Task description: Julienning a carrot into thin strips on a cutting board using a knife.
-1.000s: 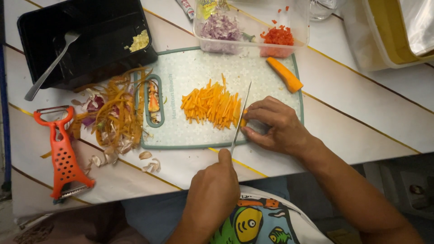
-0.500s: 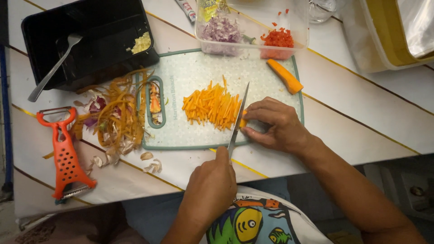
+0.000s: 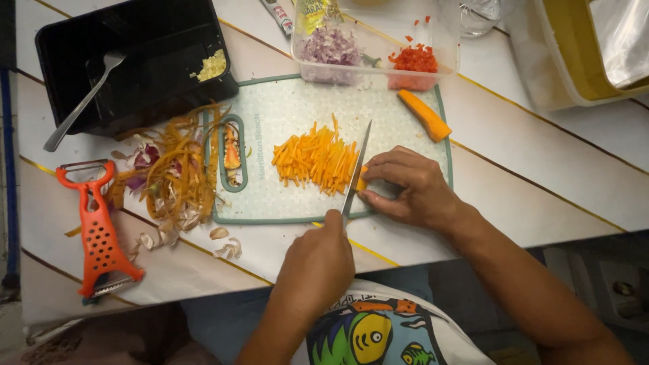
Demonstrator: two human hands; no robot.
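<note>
Head view, looking down on a work table. The left hand (image 3: 318,260) is closed in a fist round the handle of a knife (image 3: 356,169); its fingers are curled tight and hidden under the hand. The blade runs up and away from the handle, edge down on the cutting board (image 3: 284,196), between the pile of carrot sticks (image 3: 316,159) and the right hand (image 3: 412,186). The right hand's fingers (image 3: 389,169) are bent and pressed together, pinching a small carrot piece (image 3: 363,179) just beside the blade; the palm rests on the board's near right corner. A larger carrot chunk (image 3: 424,115) lies well apart, near the board's far right edge. A clear tub (image 3: 378,47) of chopped onion and red pepper touches the far edge. Peelings (image 3: 179,169) crowd the board's left edge, with an orange peeler (image 3: 98,233) beyond them and a black tray (image 3: 135,61) holding a fork (image 3: 81,101) above. Bare board shows between sticks and tub.
</note>
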